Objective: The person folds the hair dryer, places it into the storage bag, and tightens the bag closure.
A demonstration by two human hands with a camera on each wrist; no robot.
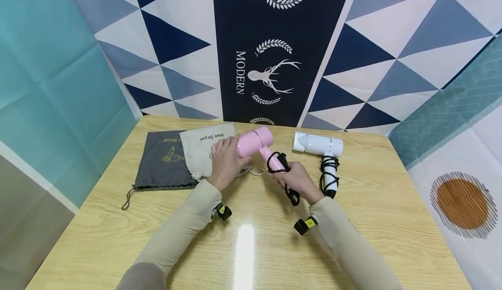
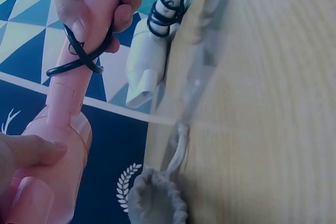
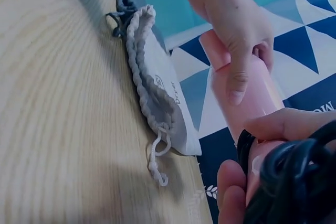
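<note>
A pink hair dryer (image 1: pixel 256 141) is held up between both hands over the table. My left hand (image 1: pixel 226 158) grips its barrel near the nozzle end, thumb along the side in the left wrist view. My right hand (image 1: pixel 295 180) holds the handle, with a black cord (image 3: pixel 294 174) looped around it and the plug end hanging below. Just behind my left hand lies a light grey drawstring pouch (image 1: pixel 196 144) printed "Hair Dryer", its gathered mouth toward me. It overlaps a dark grey pouch (image 1: pixel 153 157) with a yellow dryer print.
To the right lies a white hair dryer (image 1: pixel 317 144), black cord wound around its handle. The wooden table (image 1: pixel 196 246) runs back to a patterned cloth wall (image 1: pixel 188 76). Teal cloth (image 1: pixel 47 85) borders the left side.
</note>
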